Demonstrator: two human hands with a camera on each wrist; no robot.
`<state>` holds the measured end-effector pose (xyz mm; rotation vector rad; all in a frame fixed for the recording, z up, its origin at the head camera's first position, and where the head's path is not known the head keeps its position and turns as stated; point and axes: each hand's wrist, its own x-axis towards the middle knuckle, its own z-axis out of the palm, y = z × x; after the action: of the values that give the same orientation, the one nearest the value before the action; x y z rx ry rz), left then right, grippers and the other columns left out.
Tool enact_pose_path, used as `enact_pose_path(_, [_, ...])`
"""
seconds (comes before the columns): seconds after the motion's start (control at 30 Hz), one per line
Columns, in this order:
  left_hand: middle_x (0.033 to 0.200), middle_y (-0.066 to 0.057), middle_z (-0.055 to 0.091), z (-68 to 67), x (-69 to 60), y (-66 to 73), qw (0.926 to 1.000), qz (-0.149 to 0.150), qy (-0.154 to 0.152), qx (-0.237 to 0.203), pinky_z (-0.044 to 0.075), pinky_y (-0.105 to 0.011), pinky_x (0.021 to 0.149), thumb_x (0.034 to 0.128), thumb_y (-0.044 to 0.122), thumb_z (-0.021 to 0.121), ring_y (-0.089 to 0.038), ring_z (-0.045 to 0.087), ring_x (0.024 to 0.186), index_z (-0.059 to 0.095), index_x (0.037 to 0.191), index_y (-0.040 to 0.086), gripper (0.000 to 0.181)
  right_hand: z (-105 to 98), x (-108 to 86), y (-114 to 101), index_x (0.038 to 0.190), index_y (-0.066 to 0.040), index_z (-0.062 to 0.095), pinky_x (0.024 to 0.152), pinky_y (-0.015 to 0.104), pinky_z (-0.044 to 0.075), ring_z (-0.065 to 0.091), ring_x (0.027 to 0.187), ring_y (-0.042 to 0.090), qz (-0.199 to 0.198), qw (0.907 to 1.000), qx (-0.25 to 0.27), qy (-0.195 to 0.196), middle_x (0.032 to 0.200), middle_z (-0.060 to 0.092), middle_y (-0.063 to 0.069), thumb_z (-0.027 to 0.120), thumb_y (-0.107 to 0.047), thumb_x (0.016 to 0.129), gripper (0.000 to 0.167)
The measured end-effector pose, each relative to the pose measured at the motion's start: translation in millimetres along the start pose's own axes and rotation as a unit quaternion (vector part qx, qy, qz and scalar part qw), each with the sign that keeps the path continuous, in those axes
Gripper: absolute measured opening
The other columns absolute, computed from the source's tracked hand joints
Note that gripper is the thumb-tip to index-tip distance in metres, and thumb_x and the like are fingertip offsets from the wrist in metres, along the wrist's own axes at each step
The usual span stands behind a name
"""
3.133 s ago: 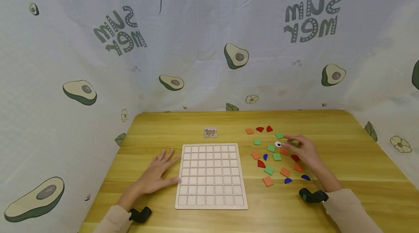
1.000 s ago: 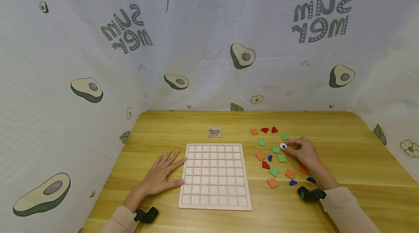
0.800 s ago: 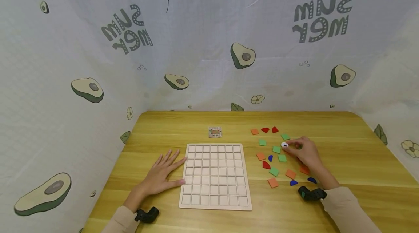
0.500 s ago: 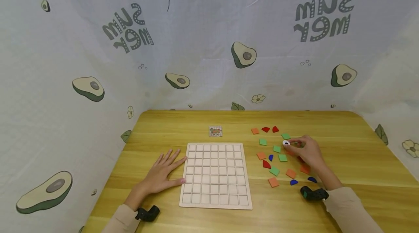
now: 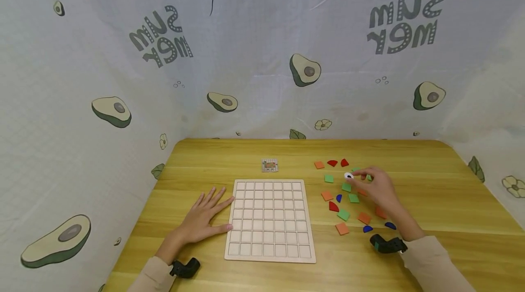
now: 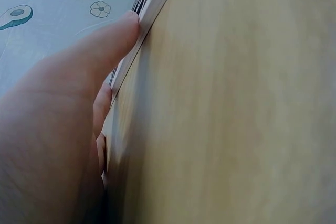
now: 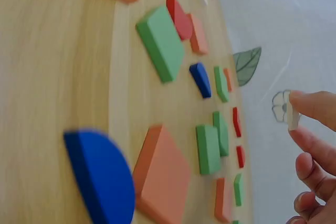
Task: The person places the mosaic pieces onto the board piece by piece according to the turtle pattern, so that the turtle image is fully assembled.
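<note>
My right hand [image 5: 378,188] pinches a small white disc with a black dot [image 5: 348,176] between thumb and forefinger, above the scattered pieces. In the right wrist view the disc [image 7: 292,113] appears edge-on, clear of the table, the other fingers loosely bent. Spread fingers of my left hand [image 5: 200,220] lie on the table, the thumb and forefinger touching the left edge of a pale wooden grid board [image 5: 268,220]. The left wrist view has the thumb [image 6: 113,38] against the board's side. No pieces sit in the board's squares.
Right of the board lie green square tiles [image 5: 343,214], orange square tiles [image 5: 342,228], red quarter-round pieces [image 5: 334,206] and blue half-round pieces [image 5: 368,228]. A small picture card [image 5: 270,165] lies behind the board. A printed cloth [image 5: 254,73] hangs behind the table.
My right hand keeps the disc pinched; it drifted slightly right, then has moved left and a little farther away since half a second ago. The left hand stays by the board.
</note>
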<state>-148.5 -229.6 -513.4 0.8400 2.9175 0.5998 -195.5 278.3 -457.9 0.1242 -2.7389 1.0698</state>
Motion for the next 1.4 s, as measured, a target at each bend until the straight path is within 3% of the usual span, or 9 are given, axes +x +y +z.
enact_pose_path(0.47, [0.166,-0.006,0.012,-0.9,2.5,1.0,1.0,0.005,0.005,-0.003,0.003,-0.06,0.118,0.0917,0.065,0.057,-0.035,0.005,0.151,0.03,0.158,0.031,0.079,27,1.8,-42,0.096,0.001,0.074,0.053,0.027,0.027,0.034,0.064,0.018,-0.055,0.9978,0.036,0.004,0.081,0.053,0.009,0.083,-0.016,0.083,0.023])
enact_pose_path(0.73, [0.166,-0.006,0.013,-0.6,4.1,0.3,1.0,0.006,0.007,-0.002,0.003,-0.06,0.118,0.0913,0.065,0.057,-0.035,0.006,0.151,0.031,0.158,0.031,0.079,53,7.9,-65,0.095,-0.001,0.075,0.05,0.025,0.025,0.032,0.059,0.017,-0.066,0.9944,0.079,-0.025,0.08,0.053,0.008,0.083,-0.016,0.082,0.021])
enact_pose_path(1.17, [0.166,-0.007,0.014,-0.7,1.3,-0.8,0.9999,0.006,0.009,-0.006,0.004,-0.061,0.118,0.0914,0.064,0.058,-0.036,0.006,0.151,0.031,0.158,0.03,0.079,93,11.8,-107,0.094,-0.001,0.075,0.058,0.027,0.031,0.044,0.072,0.028,-0.081,0.9878,0.116,-0.065,0.078,0.054,0.007,0.084,-0.014,0.082,0.02])
enact_pose_path(1.4, [0.166,-0.004,0.012,1.4,0.4,-2.9,1.0,0.0,0.006,-0.006,0.002,-0.059,0.118,0.0913,0.065,0.057,-0.033,0.004,0.151,0.03,0.158,0.033,0.079,115,10.7,-120,0.094,-0.002,0.076,0.057,0.026,0.031,0.042,0.072,0.02,-0.09,0.9853,0.118,-0.084,0.076,0.052,0.002,0.085,-0.016,0.081,0.02])
